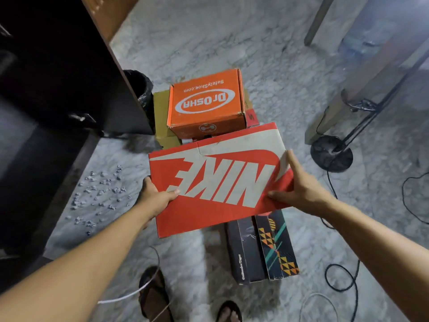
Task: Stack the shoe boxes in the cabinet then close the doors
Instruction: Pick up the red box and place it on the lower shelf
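— So, where's that big red cardboard shoe box with the white Nike lettering [218,180] right now?

— Between both hands, lifted clear of the floor. The left hand [155,196] clamps its near-left edge, thumb on the lid; the right hand [299,184] lies on the right end, fingers spread over the lid and thumb pressing near the corner. Both are gripping it.

— And the others?

— Just beyond the hands sits an orange cardboard box printed Dr.OSHA [206,103], resting on a plain tan carton [162,117]. Under the right side of the held box stands a black box with a triangle pattern [274,247], on the pale marbled floor [232,43].

— The cabinet?

— Off to the left of the left hand: dark wooden cabinet [46,77], door hanging open.

— What worries you?

— The lid looks creased and the grip is only on the top edges, so I'd guess the lid could lift off and the box drop. Swinging left, a corner might catch the open door. There are also cables [341,277] on the floor by the feet, and grey crumbs [102,189] below the left hand, either could cause a stumble.
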